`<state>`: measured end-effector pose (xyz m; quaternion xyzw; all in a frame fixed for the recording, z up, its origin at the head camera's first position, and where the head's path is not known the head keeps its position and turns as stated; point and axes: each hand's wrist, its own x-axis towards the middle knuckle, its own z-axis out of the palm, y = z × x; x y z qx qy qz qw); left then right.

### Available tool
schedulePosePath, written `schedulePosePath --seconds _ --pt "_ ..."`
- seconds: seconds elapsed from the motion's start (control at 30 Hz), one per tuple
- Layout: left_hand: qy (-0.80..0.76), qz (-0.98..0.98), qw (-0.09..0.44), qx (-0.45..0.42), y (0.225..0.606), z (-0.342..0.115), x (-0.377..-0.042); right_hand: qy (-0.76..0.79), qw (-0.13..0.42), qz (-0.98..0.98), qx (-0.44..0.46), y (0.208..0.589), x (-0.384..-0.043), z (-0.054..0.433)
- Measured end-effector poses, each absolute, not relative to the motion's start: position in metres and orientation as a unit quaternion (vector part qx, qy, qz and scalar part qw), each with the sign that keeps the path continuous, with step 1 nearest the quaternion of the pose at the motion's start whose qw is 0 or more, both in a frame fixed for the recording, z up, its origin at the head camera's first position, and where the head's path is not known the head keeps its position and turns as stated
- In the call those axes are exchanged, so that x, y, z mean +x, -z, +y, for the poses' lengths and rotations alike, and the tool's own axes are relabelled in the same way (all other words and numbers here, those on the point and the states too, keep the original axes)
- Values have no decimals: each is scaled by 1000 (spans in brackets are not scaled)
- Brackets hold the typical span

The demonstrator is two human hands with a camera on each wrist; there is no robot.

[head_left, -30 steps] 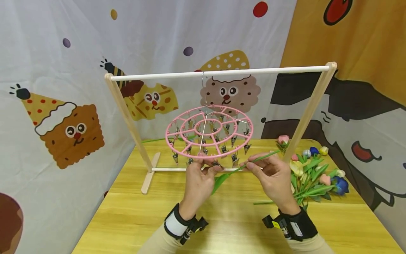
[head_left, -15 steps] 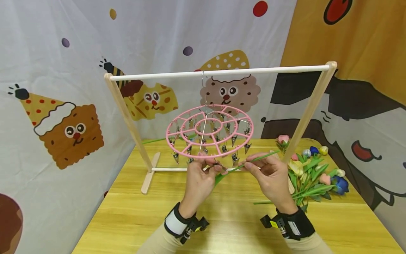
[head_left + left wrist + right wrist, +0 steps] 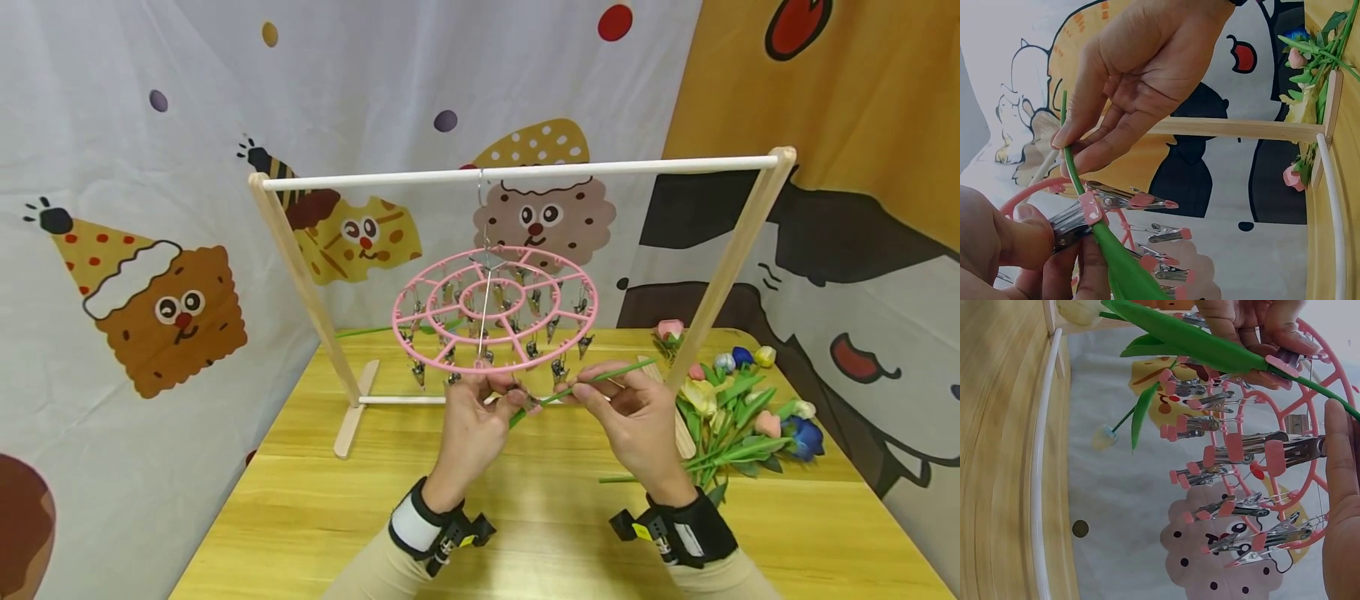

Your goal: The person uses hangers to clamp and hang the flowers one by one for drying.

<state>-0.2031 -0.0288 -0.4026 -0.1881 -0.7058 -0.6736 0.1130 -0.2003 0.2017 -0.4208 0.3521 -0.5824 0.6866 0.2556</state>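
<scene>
- One leafy green stem (image 3: pixel 1197 344) lies between the pink tips of a metal clip (image 3: pixel 1074 222), just below a round pink rack (image 3: pixel 515 350).
- Left hand (image 3: pixel 474 429): fingers pinch the clip.
- Right hand (image 3: pixel 637 425): fingers pinch the stem, slightly closer to the left hand than a second ago.
- Loose flowers (image 3: pixel 742 400) rest on the tabletop (image 3: pixel 555 517), right.

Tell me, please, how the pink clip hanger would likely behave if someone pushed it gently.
The pink clip hanger would probably swing or twist, since it hangs from the white bar by one hook. Its dangling metal clips would likely sway too. It seems fairly stiff, with no obvious bend in its round outline.
</scene>
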Motion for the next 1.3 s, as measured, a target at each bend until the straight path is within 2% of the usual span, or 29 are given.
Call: schedulePosePath --seconds 0.37,0.6,0.83,1.3 --pt "685 -702 56 -188 406 -30 -203 -674 253 -600 349 421 -197 201" --pt "669 -712 57 -202 412 -34 -204 -670 253 -590 372 423 -197 198" --pt "681 -703 31 -202 417 -36 -205 -671 248 -590 375 424 -195 197" --pt "691 -692 40 -206 415 -42 -207 -652 247 -609 379 428 -193 199"
